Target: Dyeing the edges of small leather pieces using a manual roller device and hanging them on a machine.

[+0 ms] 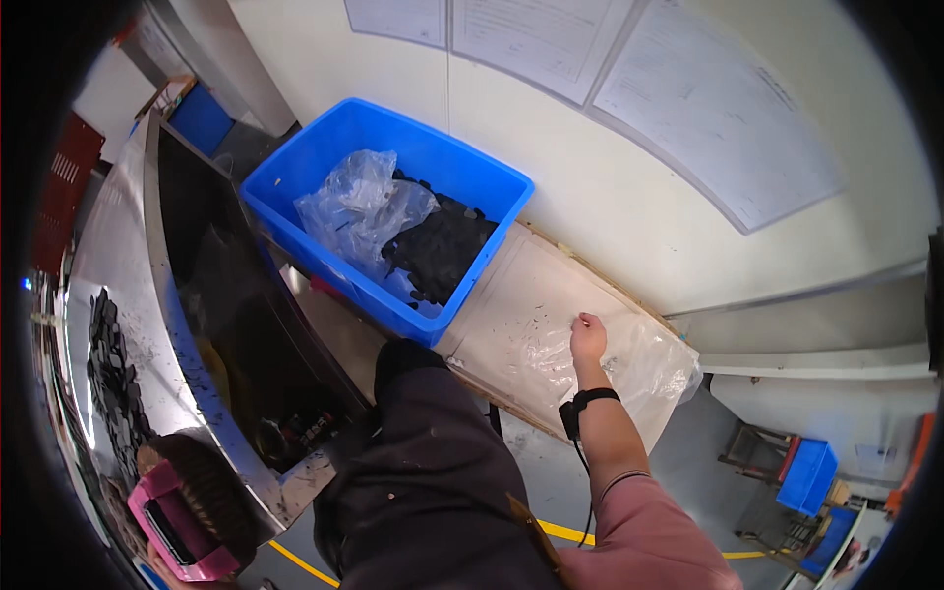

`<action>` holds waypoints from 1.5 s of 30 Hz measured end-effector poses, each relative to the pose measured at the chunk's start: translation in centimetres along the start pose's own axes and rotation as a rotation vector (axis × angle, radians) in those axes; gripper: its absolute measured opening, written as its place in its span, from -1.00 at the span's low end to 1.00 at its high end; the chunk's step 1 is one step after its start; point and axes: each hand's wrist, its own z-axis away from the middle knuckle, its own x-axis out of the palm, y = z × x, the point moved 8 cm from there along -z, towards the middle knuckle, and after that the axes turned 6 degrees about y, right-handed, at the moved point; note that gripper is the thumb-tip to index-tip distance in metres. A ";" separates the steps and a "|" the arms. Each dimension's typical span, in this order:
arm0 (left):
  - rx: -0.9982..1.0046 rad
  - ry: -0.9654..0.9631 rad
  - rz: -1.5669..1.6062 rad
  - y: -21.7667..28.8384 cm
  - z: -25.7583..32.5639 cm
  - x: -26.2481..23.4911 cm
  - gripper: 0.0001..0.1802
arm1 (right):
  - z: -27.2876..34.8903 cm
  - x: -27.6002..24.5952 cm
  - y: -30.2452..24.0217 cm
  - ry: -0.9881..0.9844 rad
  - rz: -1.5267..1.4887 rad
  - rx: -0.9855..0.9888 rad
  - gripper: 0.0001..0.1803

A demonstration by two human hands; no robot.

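Note:
At the lower left, my left hand (pixel 165 574) is mostly hidden behind a pink-backed brush (pixel 197 516) with dark brown bristles; its fingers seem closed around it. The brush is beside the edge of a metal worktable (pixel 202 393). My right hand (pixel 588 339) is closed over a pale board (pixel 521 305) partly covered by clear plastic sheeting (pixel 644 369). Whatever its fingers hold, if anything, is too small to make out. On that wrist sits a black band (pixel 593 396) with a cable. Small dark crumbs are scattered on the board.
A blue tub (pixel 374 315) holds a crumpled clear bag (pixel 359 202) and many black flat pieces (pixel 442 246). More black pieces (pixel 116 383) lie on the worktable at left. A wall with papers (pixel 718 108) stands behind. Blue bins (pixel 808 477) are at right.

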 end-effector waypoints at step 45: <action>-1.077 0.262 0.924 -2.3 2.5 2.5 -0.51 | 12.1 -0.4 -17.9 -0.888 -0.933 -0.075 -0.80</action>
